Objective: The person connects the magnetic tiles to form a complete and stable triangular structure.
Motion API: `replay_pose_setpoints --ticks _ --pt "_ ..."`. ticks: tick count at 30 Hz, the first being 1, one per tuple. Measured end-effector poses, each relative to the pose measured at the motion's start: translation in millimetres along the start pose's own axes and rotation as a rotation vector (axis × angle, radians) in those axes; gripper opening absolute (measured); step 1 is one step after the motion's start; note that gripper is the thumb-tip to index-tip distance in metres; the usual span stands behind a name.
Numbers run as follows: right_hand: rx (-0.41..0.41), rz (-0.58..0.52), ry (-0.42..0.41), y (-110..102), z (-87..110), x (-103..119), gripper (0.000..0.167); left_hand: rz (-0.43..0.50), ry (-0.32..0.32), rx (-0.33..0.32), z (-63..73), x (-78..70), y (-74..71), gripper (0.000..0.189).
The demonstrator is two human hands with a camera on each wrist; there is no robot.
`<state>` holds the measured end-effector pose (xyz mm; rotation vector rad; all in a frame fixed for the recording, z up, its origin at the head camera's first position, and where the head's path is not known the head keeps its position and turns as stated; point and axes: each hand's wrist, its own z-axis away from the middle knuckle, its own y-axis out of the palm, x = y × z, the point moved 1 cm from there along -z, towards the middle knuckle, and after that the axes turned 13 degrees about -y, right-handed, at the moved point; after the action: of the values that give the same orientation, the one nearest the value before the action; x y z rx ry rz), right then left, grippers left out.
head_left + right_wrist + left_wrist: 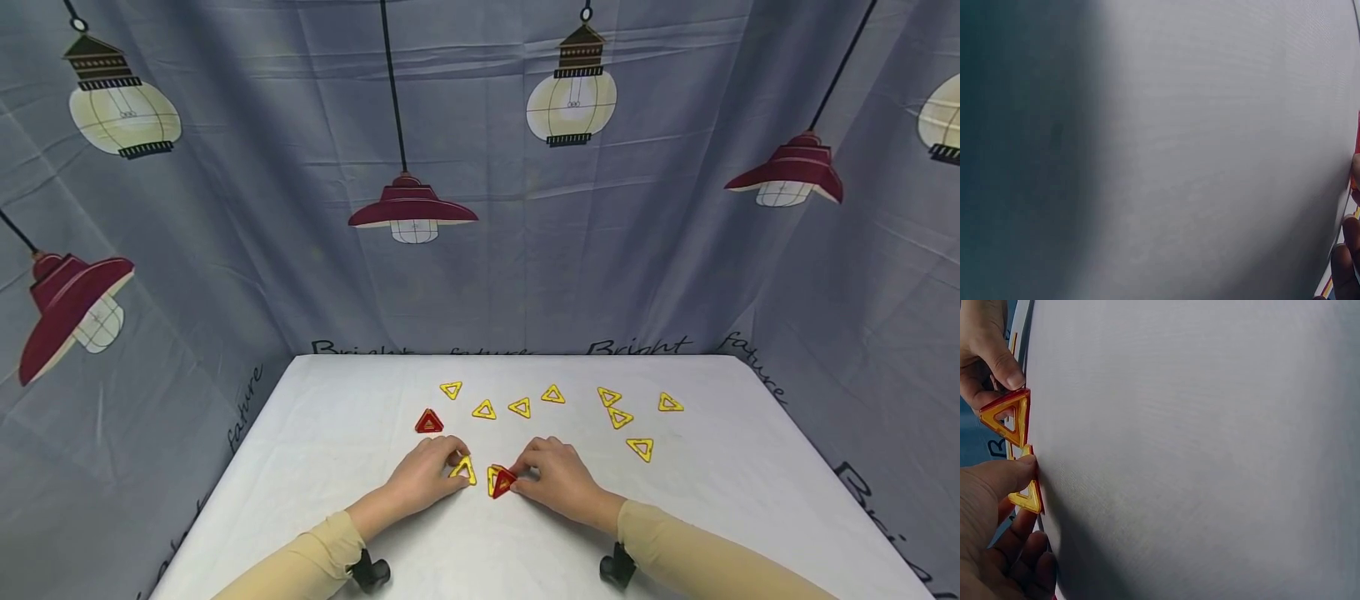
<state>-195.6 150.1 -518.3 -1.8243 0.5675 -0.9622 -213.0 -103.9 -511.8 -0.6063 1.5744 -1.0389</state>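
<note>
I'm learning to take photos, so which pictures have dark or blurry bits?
Head view: fairly even light, with the left hand and right hand easy to see; left wrist view: a dark shadow spreads over the tabletop beside the left hand; right wrist view: a blurry dark band fills the left side, and the tabletop looks shaded at lower right.

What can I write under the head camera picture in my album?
The left hand pinches a yellow triangle, the right hand a red-and-yellow piece, over a white table.
</note>
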Motion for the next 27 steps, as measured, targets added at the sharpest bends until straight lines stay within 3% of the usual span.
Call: replay_pose_setpoints --ticks 10,20,27 --pt "0.002 -0.001 0.0 1.5 -0.1 -1.9 0.017 0.171 -0.052 0.068 1.5 1.5 -6.6 0.029" --pt "-0.009 0.002 -0.014 1.3 0.8 -2.3 0.017 0.213 -0.088 0.063 2.6 4.4 -10.7 0.028" --pt "-0.006 -0.003 -0.01 2.0 1.0 -2.5 0.017 0.179 -0.051 0.079 1.5 6.6 -10.3 0.019"
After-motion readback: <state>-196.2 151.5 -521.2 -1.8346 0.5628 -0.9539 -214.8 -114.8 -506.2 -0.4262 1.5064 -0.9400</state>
